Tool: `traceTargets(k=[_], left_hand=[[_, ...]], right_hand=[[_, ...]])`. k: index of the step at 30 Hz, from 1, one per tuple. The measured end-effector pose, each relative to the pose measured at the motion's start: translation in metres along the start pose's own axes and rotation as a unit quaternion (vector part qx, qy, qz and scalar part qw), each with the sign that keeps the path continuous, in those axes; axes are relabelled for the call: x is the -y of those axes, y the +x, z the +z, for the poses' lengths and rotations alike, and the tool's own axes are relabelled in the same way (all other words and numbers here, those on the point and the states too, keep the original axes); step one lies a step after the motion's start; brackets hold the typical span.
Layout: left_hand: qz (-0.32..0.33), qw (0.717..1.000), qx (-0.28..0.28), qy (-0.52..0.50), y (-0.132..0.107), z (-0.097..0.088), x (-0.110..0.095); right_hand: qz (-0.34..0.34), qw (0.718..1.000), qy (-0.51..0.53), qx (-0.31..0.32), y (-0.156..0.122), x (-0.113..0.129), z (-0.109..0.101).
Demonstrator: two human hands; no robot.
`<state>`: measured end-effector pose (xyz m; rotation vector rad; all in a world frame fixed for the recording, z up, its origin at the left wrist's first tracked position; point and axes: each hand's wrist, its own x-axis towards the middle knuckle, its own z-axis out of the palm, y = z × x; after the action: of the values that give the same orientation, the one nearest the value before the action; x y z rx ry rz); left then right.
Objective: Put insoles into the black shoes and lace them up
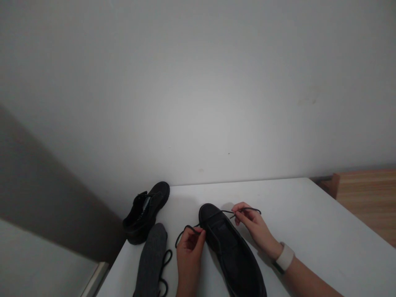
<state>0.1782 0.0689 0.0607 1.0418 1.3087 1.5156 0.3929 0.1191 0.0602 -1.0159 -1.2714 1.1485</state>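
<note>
A black lace-up shoe (238,255) lies on the white tabletop with its toe pointing away from me. A dark shoelace (227,211) runs across its front part. At the shoe's left side my left hand (190,251) pinches the lace, and a loop of it curves over the fingers. To the right of the toe, my right hand (250,225) is closed on the other stretch of lace, slightly above the table. A pale band circles the right wrist. How the lace passes through the shoe's eyelets is too dark to make out.
Another black shoe (147,212) stands at the table's left edge near the wall. A dark grey insole-shaped piece (151,262) lies nearer, with a loose black lace (165,268) beside it. Beyond the white table (309,231), wooden furniture (368,202) stands at right.
</note>
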Motion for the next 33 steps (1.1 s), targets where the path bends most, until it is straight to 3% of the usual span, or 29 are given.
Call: traceTargets(k=[33], left_hand=[[-0.01,0.999,-0.023,0.03,0.001,0.003,-0.007]], right_hand=[[0.029,0.998,0.054,0.002,-0.002,-0.002,0.016]])
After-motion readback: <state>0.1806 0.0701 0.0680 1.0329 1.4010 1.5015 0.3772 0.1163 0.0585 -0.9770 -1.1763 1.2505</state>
